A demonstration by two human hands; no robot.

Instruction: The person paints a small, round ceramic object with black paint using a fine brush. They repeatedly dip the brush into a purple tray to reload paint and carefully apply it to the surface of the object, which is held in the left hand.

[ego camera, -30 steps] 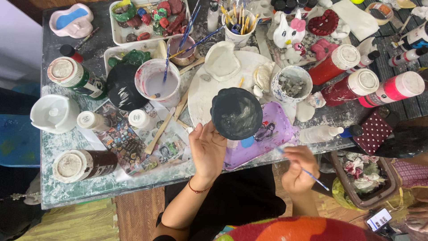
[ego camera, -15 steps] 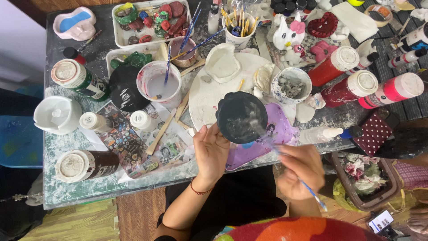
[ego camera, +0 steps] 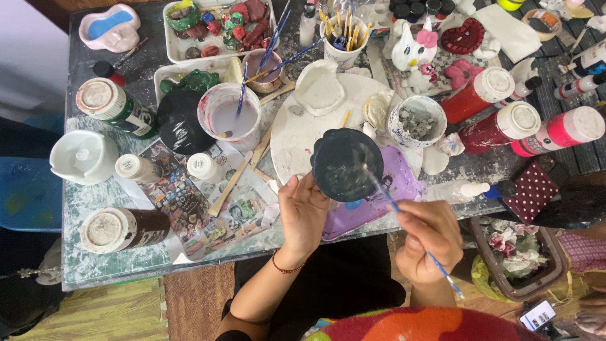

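My left hand holds up a small round dish painted black, gripping its lower left edge above the table's front edge. My right hand pinches a thin blue-handled paintbrush, and the brush tip rests inside the dish. A red string bracelet circles my left wrist. Under the dish lies a purple sheet and behind it a round white board with an unpainted white clay piece on it.
Paint bottles crowd the table: red and pink ones at right, white-capped ones at left. A cup of murky water holds a brush. A black-painted piece, trays of clay figures and a brush cup stand behind.
My right hand has risen from below the table edge and brought the brush tip into the black dish. The dish has shifted slightly toward the right in my left hand.
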